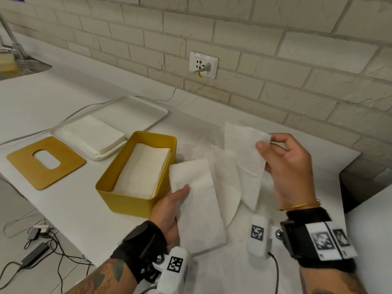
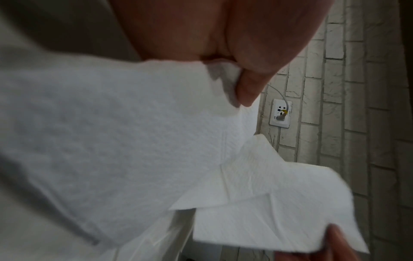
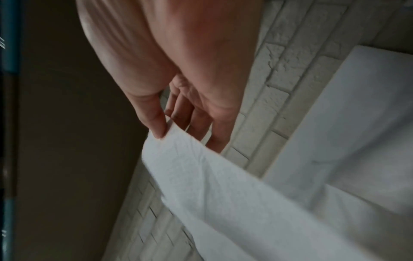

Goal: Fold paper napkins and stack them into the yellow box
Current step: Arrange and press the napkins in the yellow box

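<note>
Wrist bands with white blocks carrying black-and-white square code markers (image 1: pixel 258 232) sit nearest to the camera, one on each forearm. Left hand (image 1: pixel 169 211) holds a folded napkin (image 1: pixel 198 206) just to the right of the yellow box; the thumb lies on top of the paper and the fingers are under it, so this grip is closed on the napkin. Right hand (image 1: pixel 286 166) is raised above the tabletop (image 1: pixel 63 98) and pinches the upper corner of a second napkin (image 1: pixel 244 149) between thumb and fingertips; the sheet hangs down, partly unfolded. More loose white paper lies on the tabletop between the two hands.

Further away stands the yellow box (image 1: pixel 127 200), open, with a stack of folded napkins (image 1: pixel 144 168) inside. To its left lies a wooden lid (image 1: pixel 63 164) with an oval slot. Behind it a white tray (image 1: pixel 148 111) carries another pile of napkins (image 1: pixel 95 132). On the brick wall is a white socket (image 1: pixel 203 64) with a cable plugged in; its small printing is too blurred to read.
</note>
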Demonstrator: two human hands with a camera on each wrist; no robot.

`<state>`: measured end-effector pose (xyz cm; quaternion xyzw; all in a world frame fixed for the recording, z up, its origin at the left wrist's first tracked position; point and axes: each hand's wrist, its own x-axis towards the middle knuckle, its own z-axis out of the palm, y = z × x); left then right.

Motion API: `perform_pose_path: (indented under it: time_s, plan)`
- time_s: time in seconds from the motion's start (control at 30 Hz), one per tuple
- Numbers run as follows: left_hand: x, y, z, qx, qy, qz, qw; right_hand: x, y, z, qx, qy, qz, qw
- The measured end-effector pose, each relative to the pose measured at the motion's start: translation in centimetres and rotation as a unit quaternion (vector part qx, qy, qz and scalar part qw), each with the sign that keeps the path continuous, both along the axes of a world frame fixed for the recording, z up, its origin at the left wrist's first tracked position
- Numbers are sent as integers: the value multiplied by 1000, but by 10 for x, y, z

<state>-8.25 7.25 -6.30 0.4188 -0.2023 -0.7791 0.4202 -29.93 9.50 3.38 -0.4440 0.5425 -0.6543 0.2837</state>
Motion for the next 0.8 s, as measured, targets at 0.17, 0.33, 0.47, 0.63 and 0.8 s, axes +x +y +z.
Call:
perform_pose_path:
  time_s: [0.17,0.33,0.47,0.63,0.8]
  plan:
    - [1,-3,2,-2,2,-3,1000,7,18,18,-36,34,31,998]
    - [0,-4,3,-8,15,-8,1000,9,34,37,-35,-71,136,987]
    - [-3,-5,6,-22,33,-29,999,21,30,32,16,-126,213,969]
    - [-8,1,14,-86,37,-49,994,35,1,-13,98,-27,131,986]
    - [-9,6,17,-79,25,-67,994,40,-17,-45,152,33,78,985]
